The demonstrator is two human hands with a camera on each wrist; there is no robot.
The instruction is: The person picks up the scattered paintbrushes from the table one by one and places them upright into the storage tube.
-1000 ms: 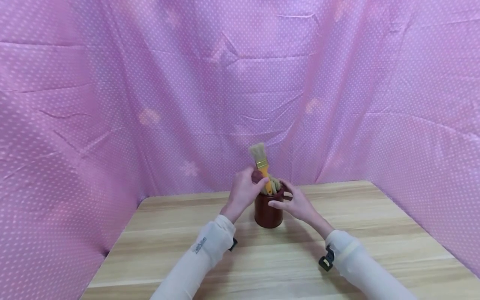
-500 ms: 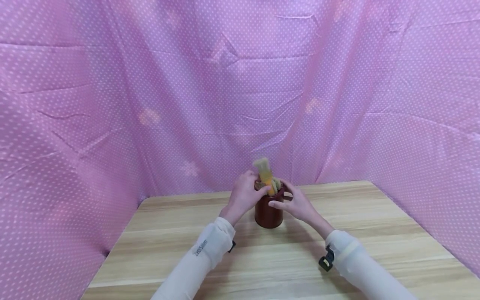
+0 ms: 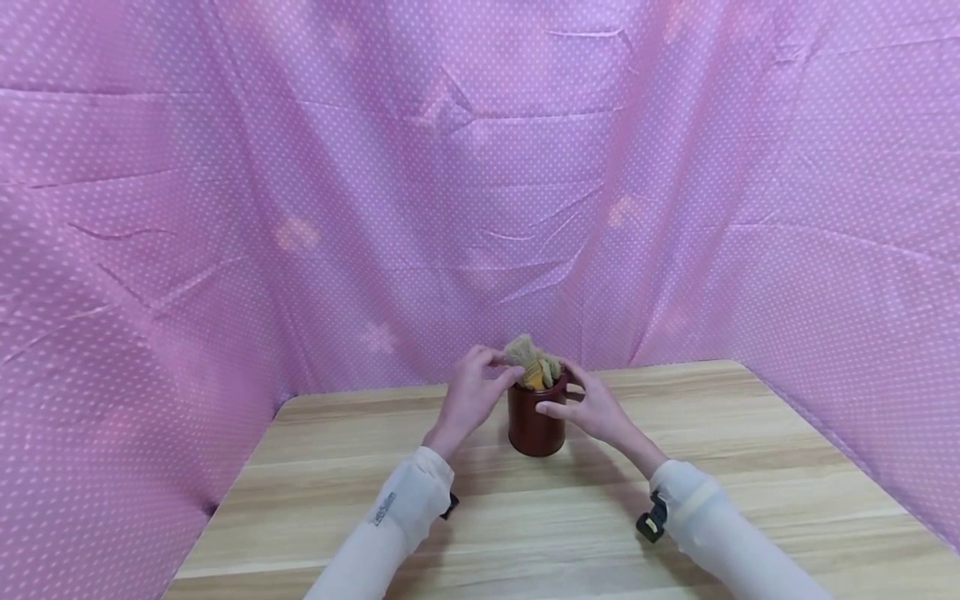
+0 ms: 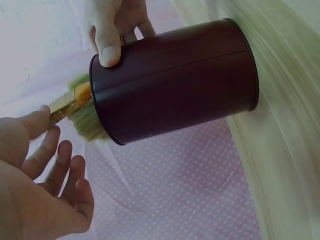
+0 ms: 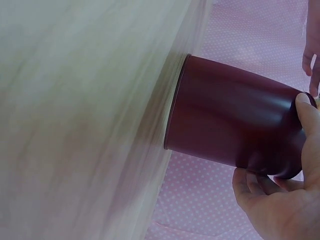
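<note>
A dark red mug [image 3: 536, 425] stands on the table, holding bristle paintbrushes with their bristles up. My right hand [image 3: 592, 408] grips it at the handle side, thumb on the wall near the rim and fingers round the handle, as the right wrist view shows. A paintbrush with an orange handle [image 4: 83, 93] sits deep in the mug, its bristles [image 3: 519, 348] leaning left. The thumb and index finger of my left hand [image 3: 472, 396] pinch it near its metal band; the other fingers are loosely bent. Beside it, other pale bristles [image 4: 90, 122] show above the rim.
The pale wood-grain table [image 3: 337, 483] has its far edge just behind the mug. A pink dotted cloth [image 3: 480, 208] hangs at the back and on both sides. Black wrist bands [image 3: 651, 521] are worn at both sleeves.
The paintbrush has gone down into the mug, so its handle is mostly hidden now. My left hand has moved down and left along with it; my right hand has stayed on the mug.
</note>
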